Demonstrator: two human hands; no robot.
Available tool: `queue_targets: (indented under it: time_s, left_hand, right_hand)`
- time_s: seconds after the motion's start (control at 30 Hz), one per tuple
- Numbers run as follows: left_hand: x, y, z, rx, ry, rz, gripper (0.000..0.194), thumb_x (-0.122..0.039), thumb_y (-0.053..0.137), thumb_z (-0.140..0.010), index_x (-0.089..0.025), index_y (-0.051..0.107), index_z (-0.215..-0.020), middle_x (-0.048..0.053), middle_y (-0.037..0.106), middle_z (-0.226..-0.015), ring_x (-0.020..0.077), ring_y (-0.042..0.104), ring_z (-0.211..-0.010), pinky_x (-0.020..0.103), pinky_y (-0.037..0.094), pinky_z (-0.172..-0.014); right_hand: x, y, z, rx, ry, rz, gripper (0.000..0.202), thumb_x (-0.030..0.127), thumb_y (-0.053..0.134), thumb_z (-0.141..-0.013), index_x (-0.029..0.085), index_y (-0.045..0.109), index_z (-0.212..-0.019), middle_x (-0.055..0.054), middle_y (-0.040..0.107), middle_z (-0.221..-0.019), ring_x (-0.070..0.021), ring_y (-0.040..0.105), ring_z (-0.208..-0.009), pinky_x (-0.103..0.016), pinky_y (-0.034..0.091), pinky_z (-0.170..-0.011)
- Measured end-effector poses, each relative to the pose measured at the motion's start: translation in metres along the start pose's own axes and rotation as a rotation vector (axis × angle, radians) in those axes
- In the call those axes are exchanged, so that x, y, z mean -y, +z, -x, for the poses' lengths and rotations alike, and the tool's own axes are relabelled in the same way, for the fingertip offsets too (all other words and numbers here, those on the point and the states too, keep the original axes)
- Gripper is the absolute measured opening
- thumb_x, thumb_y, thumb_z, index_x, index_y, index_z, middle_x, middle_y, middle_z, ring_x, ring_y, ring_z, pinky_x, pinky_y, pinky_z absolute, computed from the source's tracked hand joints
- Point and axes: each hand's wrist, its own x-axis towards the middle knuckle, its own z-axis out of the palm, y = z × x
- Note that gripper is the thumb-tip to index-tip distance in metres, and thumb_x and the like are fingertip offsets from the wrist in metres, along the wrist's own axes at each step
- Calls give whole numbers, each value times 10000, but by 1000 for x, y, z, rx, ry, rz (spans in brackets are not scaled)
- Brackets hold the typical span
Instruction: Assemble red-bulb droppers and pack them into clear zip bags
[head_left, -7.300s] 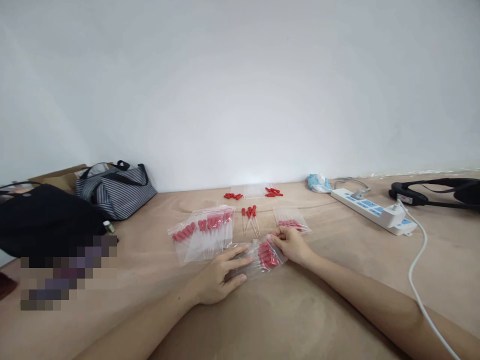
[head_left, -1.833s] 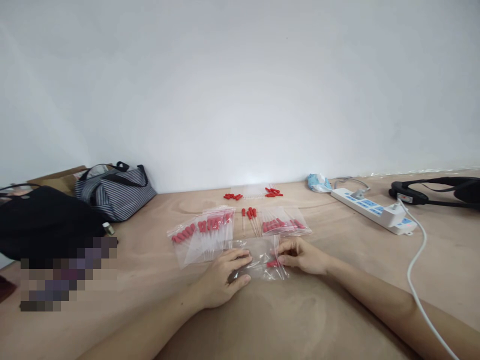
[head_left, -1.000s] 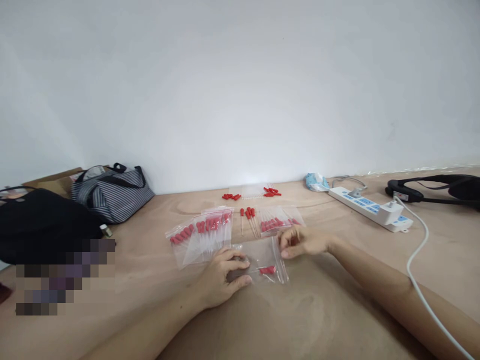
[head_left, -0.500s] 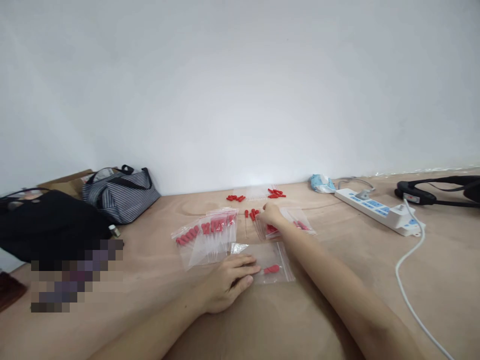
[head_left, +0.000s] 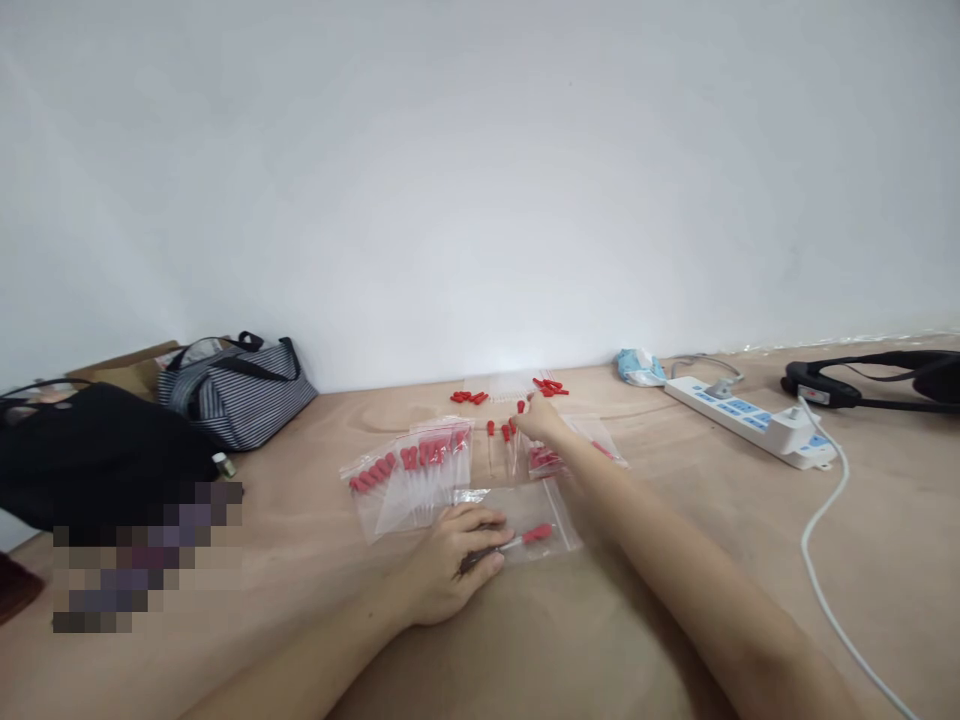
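Observation:
My left hand (head_left: 459, 562) lies on a clear zip bag (head_left: 564, 515), fingers stretched out and apart. A dropper with a red rubber bulb (head_left: 538, 534) is at that bag, its thin stem running toward the gap between my thumb and fingers. Whether it is fully inside I cannot tell. Farther forward, my right hand (head_left: 541, 420) is closed in a pinch at a red-bulbed dropper (head_left: 520, 407); its stem is mostly hidden. Just left of this hand lie several loose droppers (head_left: 506, 432). Bagged droppers (head_left: 544, 460) lie partly under my right wrist.
Overlapping bags of droppers (head_left: 420, 470) lie left of centre. Loose red bulbs (head_left: 553, 387) and a row of clear stems (head_left: 510, 398) are near the wall. A power strip (head_left: 750, 420) with a white cable stands right; a striped bag (head_left: 244, 390) stands left.
My right hand has shifted slightly forward from the loose droppers, with a red bulb now showing at its fingertips. The stem beside my left hand now shows more clearly.

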Motion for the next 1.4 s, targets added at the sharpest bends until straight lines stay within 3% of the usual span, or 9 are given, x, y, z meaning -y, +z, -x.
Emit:
queue_targets:
  time_s: [0.1,0.2,0.3,0.67,0.83,0.97,1.13,1.27,1.4]
  left_hand:
    - [-1,-1,-1,1,-4,6,283,-224,472,-815,-264,585,-1071,37,563,-1130,216,472,-1053,414,350,-919]
    - [1,0,-1,-12,5,17,276,-222,490,-802,-253,595,-1056,41,573,-1103,211,482,-1030,401,361,-911]
    - [2,2,-2,-22,13,24,269,-228,501,-794,-242,603,-1042,47,574,-1091,211,482,-1023,392,372,-902]
    - [1,1,-3,-25,9,16,322,-250,503,-790,-200,535,-1107,63,569,-1103,211,486,-1027,381,371,-910]
    - [0,1,-2,-35,-52,14,385,-281,516,-778,-188,486,-1150,71,544,-1149,224,467,-1065,391,362,-925]
    - [-1,1,-1,-9,-106,35,412,-287,521,-774,-214,464,-1176,55,524,-1187,227,446,-1101,394,352,-937]
    - [-1,1,-2,-23,-108,70,411,-292,525,-774,-226,461,-1175,47,525,-1184,211,464,-1085,366,367,-924]
    - [-2,0,-2,-36,-91,80,394,-275,528,-768,-229,478,-1156,41,547,-1157,205,482,-1063,355,377,-913]
    - [-3,0,-3,-35,-105,66,378,-273,535,-761,-213,508,-1133,45,561,-1142,210,487,-1058,357,380,-914]
  right_hand:
    - [-15,-26,21,-44,-39,-115,424,219,450,-726,163,368,-1138,12,520,-710,-97,503,-514,-221,414,-473]
    - [-39,-48,47,-154,-91,-446,427,313,500,-697,211,372,-1091,64,435,-655,-83,470,-446,-210,385,-394]
    - [-60,-59,69,-229,-59,-593,459,368,541,-670,218,359,-1064,84,422,-615,-78,459,-422,-212,389,-390]
    - [-56,-36,98,-220,54,-776,460,456,594,-641,230,351,-960,81,471,-616,-88,504,-459,-240,458,-433]
    - [-48,-27,111,-115,131,-903,409,470,579,-654,238,333,-885,72,498,-629,-107,562,-500,-255,485,-472]
    - [-46,-27,118,64,161,-796,387,458,584,-654,225,325,-824,92,501,-571,-86,533,-398,-211,438,-385]
    - [-46,-33,117,345,101,-565,362,453,602,-631,205,373,-762,121,442,-441,-50,397,-256,-138,233,-252]
    - [-50,-31,113,427,71,-462,307,429,603,-625,170,466,-715,75,500,-506,-26,378,-281,-143,226,-274]
    - [-51,-29,111,539,-66,-369,281,394,551,-687,143,520,-564,76,379,-411,-18,308,-331,-148,227,-324]
